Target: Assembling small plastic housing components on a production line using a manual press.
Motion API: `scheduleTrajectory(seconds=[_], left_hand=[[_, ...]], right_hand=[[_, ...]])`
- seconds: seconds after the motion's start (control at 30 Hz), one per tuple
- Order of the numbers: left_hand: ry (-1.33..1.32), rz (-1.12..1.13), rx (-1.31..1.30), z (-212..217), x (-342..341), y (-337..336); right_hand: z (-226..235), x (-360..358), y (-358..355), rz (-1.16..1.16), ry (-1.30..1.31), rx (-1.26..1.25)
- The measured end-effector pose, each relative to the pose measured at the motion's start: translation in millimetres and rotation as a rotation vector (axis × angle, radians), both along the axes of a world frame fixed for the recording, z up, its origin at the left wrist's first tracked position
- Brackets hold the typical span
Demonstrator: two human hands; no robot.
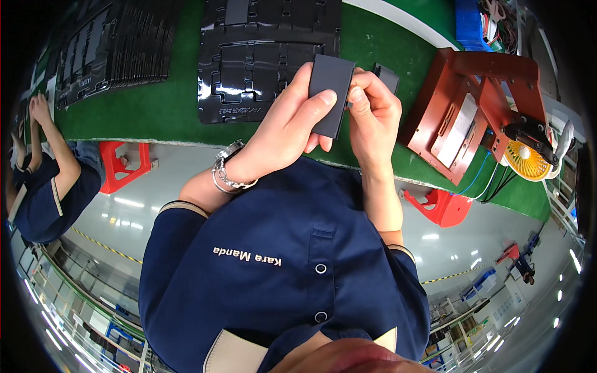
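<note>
Box (331, 81): in my grasp, raised over the counter (185, 93), near the tray (233, 112)
Left fingers (316, 108): clasped round its left side, thumb across the broad face
Right fingers (374, 86): curled at its right edge; whether they pinch anything, I cannot tell
Handling: I judge it light, stiff, slightly slippery; best held by the long edges
Finish: box matt black, flat, square-cornered; tray glossy, moulded; counter green

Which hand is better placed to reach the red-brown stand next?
Probably the right hand: it is nearer the stand, at the black box's right edge, while the left hand holds that box.
</note>
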State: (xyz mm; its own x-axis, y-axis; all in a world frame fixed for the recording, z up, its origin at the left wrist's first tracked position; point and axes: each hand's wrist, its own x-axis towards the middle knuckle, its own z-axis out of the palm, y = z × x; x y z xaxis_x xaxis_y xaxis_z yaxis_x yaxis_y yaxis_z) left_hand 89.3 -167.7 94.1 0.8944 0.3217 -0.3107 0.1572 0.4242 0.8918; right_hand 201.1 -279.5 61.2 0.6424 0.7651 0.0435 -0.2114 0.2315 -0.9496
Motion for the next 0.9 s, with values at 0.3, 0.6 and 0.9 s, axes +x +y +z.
scheduleTrajectory(seconds=[0.3,0.6,0.9], left_hand=[[0.027,0.05,0.283,-14.5,1.2,28.8],[0.074,0.099,0.828,-45.1,26.9,130.4],[0.295,0.091,1.079,-25.7,28.5,94.2]], right_hand=[[14.6,39.2,-26.1,-0.03,-0.651,-0.48],[11.1,68.4,-51.3,0.175,-1.384,-0.868],[24.2,54.1,-39.2,-0.075,-1.283,-0.535]])
